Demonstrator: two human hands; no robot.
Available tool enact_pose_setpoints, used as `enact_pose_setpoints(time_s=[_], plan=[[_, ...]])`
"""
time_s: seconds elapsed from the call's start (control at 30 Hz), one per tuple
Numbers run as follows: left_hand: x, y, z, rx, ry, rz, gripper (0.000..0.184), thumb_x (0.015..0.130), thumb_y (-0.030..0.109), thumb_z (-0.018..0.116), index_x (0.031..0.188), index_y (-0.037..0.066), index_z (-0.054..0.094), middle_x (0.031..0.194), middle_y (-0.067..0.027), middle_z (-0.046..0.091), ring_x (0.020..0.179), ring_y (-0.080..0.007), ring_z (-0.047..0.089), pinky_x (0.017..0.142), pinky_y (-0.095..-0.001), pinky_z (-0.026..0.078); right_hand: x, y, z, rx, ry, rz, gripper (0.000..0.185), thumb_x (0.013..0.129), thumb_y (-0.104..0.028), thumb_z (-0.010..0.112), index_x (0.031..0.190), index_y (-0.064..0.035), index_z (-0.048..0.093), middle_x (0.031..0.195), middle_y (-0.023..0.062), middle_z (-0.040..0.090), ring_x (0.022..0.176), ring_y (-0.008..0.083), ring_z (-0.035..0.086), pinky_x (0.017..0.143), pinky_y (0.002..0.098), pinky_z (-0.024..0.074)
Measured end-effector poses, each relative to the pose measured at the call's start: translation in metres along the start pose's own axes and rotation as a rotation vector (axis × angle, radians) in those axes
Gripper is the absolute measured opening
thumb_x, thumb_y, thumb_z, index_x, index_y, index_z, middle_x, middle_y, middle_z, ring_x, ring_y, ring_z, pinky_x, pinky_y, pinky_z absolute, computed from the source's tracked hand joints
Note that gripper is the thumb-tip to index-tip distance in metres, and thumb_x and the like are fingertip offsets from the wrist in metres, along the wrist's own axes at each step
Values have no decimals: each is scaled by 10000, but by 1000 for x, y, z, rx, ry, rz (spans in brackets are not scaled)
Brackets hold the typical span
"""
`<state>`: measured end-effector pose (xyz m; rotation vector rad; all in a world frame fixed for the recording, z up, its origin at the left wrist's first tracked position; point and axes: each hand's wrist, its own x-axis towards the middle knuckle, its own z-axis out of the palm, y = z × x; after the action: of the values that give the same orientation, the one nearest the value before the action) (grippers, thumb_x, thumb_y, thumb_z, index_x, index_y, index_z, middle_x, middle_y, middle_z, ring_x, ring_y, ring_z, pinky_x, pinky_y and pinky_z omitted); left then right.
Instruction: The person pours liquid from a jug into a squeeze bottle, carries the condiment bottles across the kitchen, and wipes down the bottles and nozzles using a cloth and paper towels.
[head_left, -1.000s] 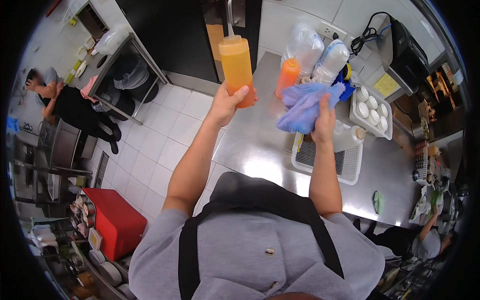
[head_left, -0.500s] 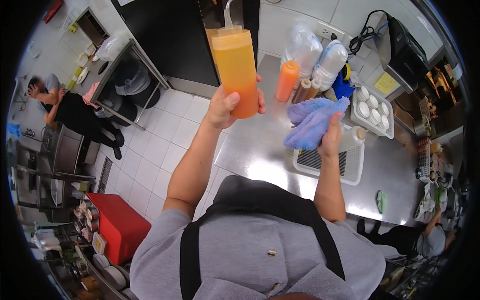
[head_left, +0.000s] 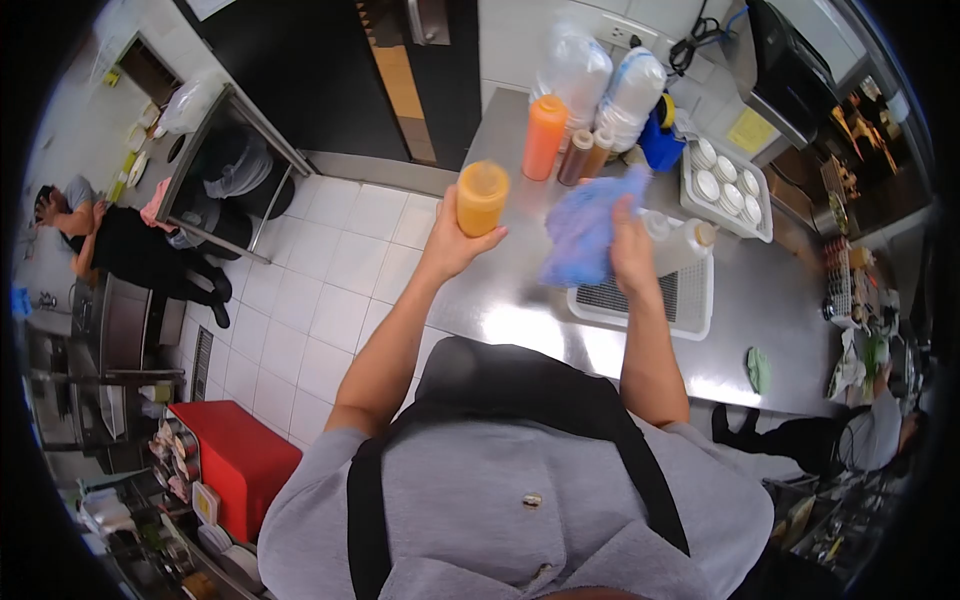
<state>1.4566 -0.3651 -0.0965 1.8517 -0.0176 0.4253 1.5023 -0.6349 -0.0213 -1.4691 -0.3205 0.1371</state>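
The left hand [head_left: 452, 246] is gripping one yellow-orange bottle [head_left: 482, 202] at twelve o'clock; the right hand [head_left: 631, 248] is clutching one crumpled lilac-blue cloth [head_left: 583, 236] at one o'clock. Two brownish bottles [head_left: 575, 160] are standing beyond.

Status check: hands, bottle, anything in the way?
Left hand gripping yellow squeeze bottle. Right hand holding purple cloth. Bottle and cloth apart; nothing visible between them.

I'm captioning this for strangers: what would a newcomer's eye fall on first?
Probably the yellow bottle in the left hand and the purple cloth in the right hand, both near centre. Next, the orange bottle standing on the steel counter beyond them, then the red box at lower left.
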Motion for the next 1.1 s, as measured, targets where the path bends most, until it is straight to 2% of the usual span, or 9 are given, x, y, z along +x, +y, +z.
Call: enact_pose_setpoints(time_s=[0.17,0.23,0.33,0.47,0.53,0.67,0.73,1.03,1.1], plan=[[-27,-48,23,38,75,-204,696,755,224,893,1305,40,509,1208,-153,663,1108,-305,669,945,-411,524,-2,42,38,-489,-90,390,687,1022,-594,518,1217,56,626,1105,242,700,1029,327,675,943,420,504],[-33,-60,27,106,104,-231,680,756,219,892,1293,37,516,1183,-159,685,1089,-304,690,926,-411,536,-3,101,47,-446,-203,185,635,975,-532,646,1295,16,614,1050,127,701,949,212,667,864,366,522],[-34,-57,28,28,152,-193,641,769,200,881,1266,29,515,1129,-166,706,1055,-309,707,901,-405,548,-2,101,67,-772,-1,-58,622,898,-495,738,1241,12,632,1039,139,709,961,245,687,831,374,530],[-28,-51,36,-5,141,-193,604,783,199,871,1244,38,517,1108,-160,710,1041,-299,710,882,-390,552,25,47,91,-833,-215,-59,592,869,-531,729,1129,-4,659,1000,177,721,962,314,711,796,421,552],[-30,-52,46,-56,177,-178,599,785,204,870,1242,44,519,1115,-158,708,1041,-296,709,875,-389,553,37,47,103,-1162,-391,-258,617,840,-599,706,1046,-19,663,932,184,725,870,368,721,735,465,567],[-34,-68,63,-33,271,-92,576,773,198,867,1235,62,552,1126,-144,711,1049,-281,706,874,-373,552,47,59,112,-1269,-404,-279,638,813,-659,686,941,-34,652,827,156,719,737,384,708,656,506,558],[-35,-64,60,25,312,-54,570,764,198,868,1230,66,568,1128,-132,714,1049,-270,705,877,-365,550,49,78,106,-1250,-368,-544,635,777,-649,719,931,-35,672,776,148,719,635,342,707,590,449,566],[-22,-75,25,-117,-105,-127,565,723,168,888,1220,80,636,1118,-68,724,1017,-190,685,896,-337,540,64,99,91,-1014,-430,-824,541,763,-598,749,803,-71,637,683,93,663,580,304,666,533,419,531],[-12,-81,14,-404,-472,-304,564,722,166,887,1224,84,643,1122,-60,726,1008,-178,684,910,-335,539,64,92,87,-1028,-543,-822,531,757,-574,759,850,-61,655,726,102,670,624,306,674,562,420,537]])
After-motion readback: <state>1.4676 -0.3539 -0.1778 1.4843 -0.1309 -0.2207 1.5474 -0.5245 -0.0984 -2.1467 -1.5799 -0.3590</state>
